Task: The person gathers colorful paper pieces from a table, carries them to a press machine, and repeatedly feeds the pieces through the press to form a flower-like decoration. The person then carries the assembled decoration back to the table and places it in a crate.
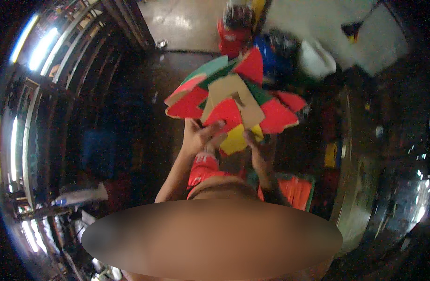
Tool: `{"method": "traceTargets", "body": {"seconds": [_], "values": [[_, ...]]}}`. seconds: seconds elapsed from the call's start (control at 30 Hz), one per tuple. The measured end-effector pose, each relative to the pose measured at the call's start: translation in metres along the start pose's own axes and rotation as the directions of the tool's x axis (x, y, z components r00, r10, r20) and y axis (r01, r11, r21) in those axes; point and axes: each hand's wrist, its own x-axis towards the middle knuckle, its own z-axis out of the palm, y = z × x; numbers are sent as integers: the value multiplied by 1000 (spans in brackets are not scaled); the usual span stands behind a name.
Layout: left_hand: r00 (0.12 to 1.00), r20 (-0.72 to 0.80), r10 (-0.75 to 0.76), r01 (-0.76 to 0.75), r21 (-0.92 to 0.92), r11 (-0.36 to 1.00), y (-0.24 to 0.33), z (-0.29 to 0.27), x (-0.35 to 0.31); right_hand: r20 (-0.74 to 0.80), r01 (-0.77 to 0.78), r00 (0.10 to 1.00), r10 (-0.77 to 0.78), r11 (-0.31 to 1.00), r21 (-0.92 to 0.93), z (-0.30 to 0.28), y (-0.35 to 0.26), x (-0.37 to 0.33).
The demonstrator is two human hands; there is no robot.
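Two hands, left hand (198,138) and right hand (260,150), grip a spiky paper star (231,100) of red, green, yellow and brown points.

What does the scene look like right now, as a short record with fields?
held thing: paper craft of red, green, yellow and tan pointed pieces, raised in front of the camera
left hand: grips the craft's lower left edge, fingers on a red piece
right hand: grips the lower right, next to the yellow piece
below the hands: orange-red sheets on a dark surface
far side: red container, blue object, white object
lighting: dim, details blurred
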Motion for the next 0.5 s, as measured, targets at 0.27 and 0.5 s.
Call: {"method": "traceTargets", "body": {"seconds": [0.27,0.5], "values": [[951,163,-264,293,-186,938,-15,-28,148,-154,42,987,-43,999,-13,44,-21,129],[959,157,-235,271,-273,923,-68,-55,295,-95,191,979,-180,972,133,49,83,311]]}}
